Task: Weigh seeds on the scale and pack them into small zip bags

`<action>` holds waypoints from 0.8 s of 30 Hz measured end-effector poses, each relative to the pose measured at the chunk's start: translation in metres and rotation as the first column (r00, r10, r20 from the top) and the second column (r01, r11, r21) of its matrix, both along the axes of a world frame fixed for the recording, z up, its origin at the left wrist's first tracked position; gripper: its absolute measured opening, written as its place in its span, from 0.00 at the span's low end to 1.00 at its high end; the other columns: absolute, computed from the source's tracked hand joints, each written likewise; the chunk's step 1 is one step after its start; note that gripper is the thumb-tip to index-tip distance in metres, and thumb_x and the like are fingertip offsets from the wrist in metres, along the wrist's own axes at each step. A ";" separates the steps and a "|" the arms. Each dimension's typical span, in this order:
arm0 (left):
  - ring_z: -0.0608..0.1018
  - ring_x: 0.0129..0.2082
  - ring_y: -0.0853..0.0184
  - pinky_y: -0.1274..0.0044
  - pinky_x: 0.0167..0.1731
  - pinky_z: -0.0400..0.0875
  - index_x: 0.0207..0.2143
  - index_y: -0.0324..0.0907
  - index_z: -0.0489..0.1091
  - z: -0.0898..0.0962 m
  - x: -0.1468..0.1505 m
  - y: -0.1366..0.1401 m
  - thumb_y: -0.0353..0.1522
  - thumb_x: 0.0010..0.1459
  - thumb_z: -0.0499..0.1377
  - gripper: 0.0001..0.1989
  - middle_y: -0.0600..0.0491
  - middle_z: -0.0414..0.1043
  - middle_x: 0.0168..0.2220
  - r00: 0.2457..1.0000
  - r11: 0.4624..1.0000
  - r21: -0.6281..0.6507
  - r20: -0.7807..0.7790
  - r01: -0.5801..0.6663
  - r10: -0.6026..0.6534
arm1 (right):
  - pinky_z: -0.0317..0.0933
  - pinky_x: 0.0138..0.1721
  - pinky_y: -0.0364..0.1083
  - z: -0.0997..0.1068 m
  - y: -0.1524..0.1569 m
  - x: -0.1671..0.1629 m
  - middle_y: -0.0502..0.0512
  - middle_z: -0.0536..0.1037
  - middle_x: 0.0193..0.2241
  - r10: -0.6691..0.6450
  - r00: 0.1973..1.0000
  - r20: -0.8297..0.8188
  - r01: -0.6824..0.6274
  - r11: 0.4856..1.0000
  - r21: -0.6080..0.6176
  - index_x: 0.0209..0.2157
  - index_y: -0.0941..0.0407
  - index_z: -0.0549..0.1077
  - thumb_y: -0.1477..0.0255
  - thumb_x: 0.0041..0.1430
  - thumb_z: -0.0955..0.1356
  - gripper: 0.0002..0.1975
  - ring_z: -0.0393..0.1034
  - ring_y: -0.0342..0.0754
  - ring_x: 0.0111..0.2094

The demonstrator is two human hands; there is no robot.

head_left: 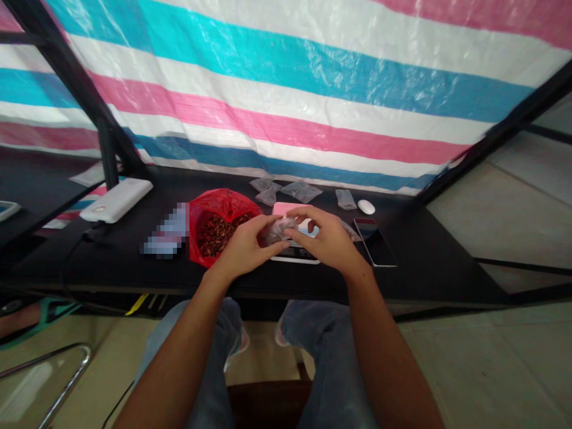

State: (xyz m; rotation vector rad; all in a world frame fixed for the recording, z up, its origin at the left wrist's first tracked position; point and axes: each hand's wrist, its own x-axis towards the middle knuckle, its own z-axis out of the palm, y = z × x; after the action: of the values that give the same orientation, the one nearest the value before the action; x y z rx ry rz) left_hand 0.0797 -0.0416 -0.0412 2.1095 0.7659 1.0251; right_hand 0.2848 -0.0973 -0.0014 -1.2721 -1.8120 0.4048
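Observation:
Between my two hands is a small clear plastic bag (282, 229), held above a small white-rimmed scale (297, 260) with a pink back part. My left hand (251, 245) pinches the bag from the left, thumb stretched along its lower edge. From the right, my right hand (325, 237) grips the same bag with thumb and fingers. What the bag contains is too blurred to tell. Left of my left hand stands an open red plastic bag (212, 202) of small brown kernels (217, 237). Another clear bag (351, 231) lies partly hidden behind my right hand.
Several clear plastic bags (301, 190) lie at the back of the black table (429, 262). To the right are a white mouse-like object (366, 207) and a phone (374, 241). At the left sits a white power-bank-like box (117, 199) with a cable. A striped plastic sheet (286, 89) hangs behind.

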 end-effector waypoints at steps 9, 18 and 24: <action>0.82 0.50 0.56 0.67 0.52 0.75 0.52 0.40 0.77 0.010 0.004 -0.008 0.41 0.59 0.69 0.22 0.46 0.82 0.51 0.991 0.997 -0.065 0.128 0.034 -0.025 | 0.69 0.40 0.49 0.012 -0.003 -0.017 0.57 0.80 0.49 0.060 0.994 -0.088 -0.051 0.994 0.093 0.56 0.48 0.80 0.65 0.67 0.72 0.17 0.74 0.50 0.44; 0.83 0.50 0.55 0.65 0.52 0.78 0.58 0.40 0.76 0.001 0.001 -0.004 0.44 0.59 0.69 0.28 0.44 0.83 0.51 0.980 0.987 -0.158 0.199 0.016 0.016 | 0.72 0.46 0.49 0.003 -0.003 -0.007 0.60 0.82 0.52 0.154 0.933 -0.325 -0.150 0.988 0.037 0.45 0.52 0.74 0.65 0.60 0.76 0.14 0.78 0.51 0.50; 0.84 0.49 0.56 0.65 0.52 0.78 0.58 0.41 0.76 -0.001 0.002 -0.001 0.46 0.57 0.70 0.29 0.43 0.83 0.51 0.951 0.968 -0.251 0.301 0.010 0.068 | 0.73 0.55 0.53 -0.011 0.007 0.004 0.61 0.80 0.53 0.074 0.930 -0.359 -0.077 0.997 0.007 0.58 0.52 0.71 0.64 0.60 0.74 0.26 0.78 0.52 0.52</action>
State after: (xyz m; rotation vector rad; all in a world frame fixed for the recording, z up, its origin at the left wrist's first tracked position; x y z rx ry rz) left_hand 0.0821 -0.0422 -0.0424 1.6779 0.7289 1.1733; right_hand 0.2886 -0.0900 -0.0128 -1.0548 -1.5492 0.6441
